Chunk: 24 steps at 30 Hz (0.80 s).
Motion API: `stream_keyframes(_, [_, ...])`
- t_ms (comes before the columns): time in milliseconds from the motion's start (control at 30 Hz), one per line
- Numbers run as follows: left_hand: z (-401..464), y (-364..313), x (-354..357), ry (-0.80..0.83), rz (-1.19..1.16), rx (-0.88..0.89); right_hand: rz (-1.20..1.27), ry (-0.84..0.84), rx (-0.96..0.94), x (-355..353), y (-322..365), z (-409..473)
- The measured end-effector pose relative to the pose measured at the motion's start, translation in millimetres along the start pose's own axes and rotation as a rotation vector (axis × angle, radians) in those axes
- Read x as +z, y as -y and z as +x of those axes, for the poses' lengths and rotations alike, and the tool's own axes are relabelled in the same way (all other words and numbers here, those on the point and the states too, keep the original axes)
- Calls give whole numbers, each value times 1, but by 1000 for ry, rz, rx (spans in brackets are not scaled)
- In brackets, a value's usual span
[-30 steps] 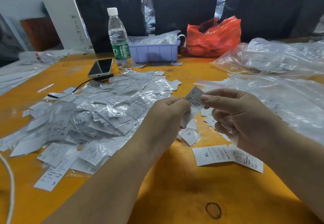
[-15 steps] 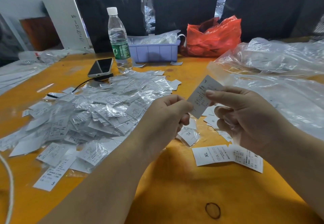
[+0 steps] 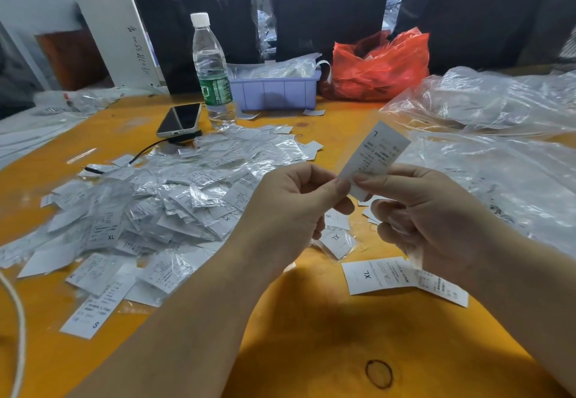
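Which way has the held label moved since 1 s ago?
Yes: label went up and right, toward the red bag; left hand and right hand pinch it.

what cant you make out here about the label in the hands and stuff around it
Head view, all of it:
Small print on the label: too fine to read.
The label's lower end: covered by the fingertips of the left hand and right hand.
Contents of the red bag: hidden by its crumpled plastic.
The white cord: cut off by the left edge.
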<state>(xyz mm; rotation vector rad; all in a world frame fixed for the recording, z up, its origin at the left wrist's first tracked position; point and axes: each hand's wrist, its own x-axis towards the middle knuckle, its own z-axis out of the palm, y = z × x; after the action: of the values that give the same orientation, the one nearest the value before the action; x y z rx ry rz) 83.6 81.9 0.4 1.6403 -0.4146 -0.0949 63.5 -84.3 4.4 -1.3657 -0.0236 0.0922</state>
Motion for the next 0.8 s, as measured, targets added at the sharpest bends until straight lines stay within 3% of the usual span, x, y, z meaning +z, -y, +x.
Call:
stream_keyframes(433, [-1,-2,-1,-25,-9,20,-7,44,56,2,1,-2])
stream_keyframes(800, [2,0,-3,-26,-105,-61,-61,85,92,4,-1,-4])
